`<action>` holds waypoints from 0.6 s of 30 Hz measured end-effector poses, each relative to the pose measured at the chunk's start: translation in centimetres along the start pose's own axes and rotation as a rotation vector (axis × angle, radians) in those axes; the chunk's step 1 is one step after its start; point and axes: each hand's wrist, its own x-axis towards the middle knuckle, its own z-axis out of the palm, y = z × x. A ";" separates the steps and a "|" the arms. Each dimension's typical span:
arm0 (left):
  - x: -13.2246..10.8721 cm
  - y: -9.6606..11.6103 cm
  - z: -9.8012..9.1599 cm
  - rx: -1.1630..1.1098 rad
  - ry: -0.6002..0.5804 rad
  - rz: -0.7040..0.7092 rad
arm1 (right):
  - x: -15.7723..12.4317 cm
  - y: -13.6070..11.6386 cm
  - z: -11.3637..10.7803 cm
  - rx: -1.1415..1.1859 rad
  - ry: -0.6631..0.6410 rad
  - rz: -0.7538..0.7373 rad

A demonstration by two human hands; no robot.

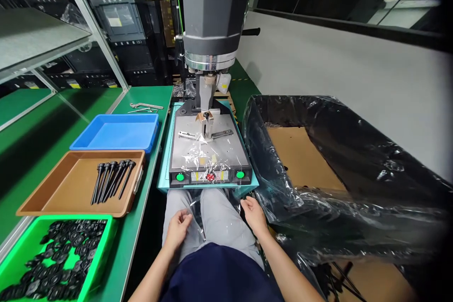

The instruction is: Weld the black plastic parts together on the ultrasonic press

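My left hand rests on my left thigh with its fingers loosely curled and nothing in them. My right hand lies on my right thigh, fingers apart and flat, also holding nothing. Both sit just below the front edge of a press machine's base, which carries two green buttons and a red one. On the plastic-covered metal plate stands a small fixture under the grey machine head.
On the green bench at left lie a brown tray with several black pins, a green bin of small black parts and a blue tray. A wrench lies behind. A cardboard box lined with black plastic stands at right.
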 end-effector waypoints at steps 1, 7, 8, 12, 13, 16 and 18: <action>0.2 -0.1 -0.4 0.083 0.028 0.006 | 0.9 -0.8 -0.2 -0.062 0.035 -0.074; 1.0 0.2 -2.3 0.375 0.162 0.029 | 7.8 -14.2 0.4 -0.035 0.047 -0.609; 1.1 0.4 -2.5 0.373 0.186 0.049 | 9.2 -17.0 1.1 -0.039 0.044 -0.681; 1.2 1.2 -2.7 0.257 0.226 0.124 | 14.2 -26.3 4.7 -0.115 -0.017 -0.847; 1.1 1.4 -2.7 0.229 0.226 0.137 | 15.2 -27.9 5.6 -0.149 -0.039 -0.852; 0.9 1.8 -2.7 0.153 0.219 0.148 | 17.3 -30.6 7.5 -0.227 -0.163 -0.834; 0.8 1.9 -2.7 0.098 0.209 0.128 | 18.1 -31.3 8.1 -0.230 -0.241 -0.834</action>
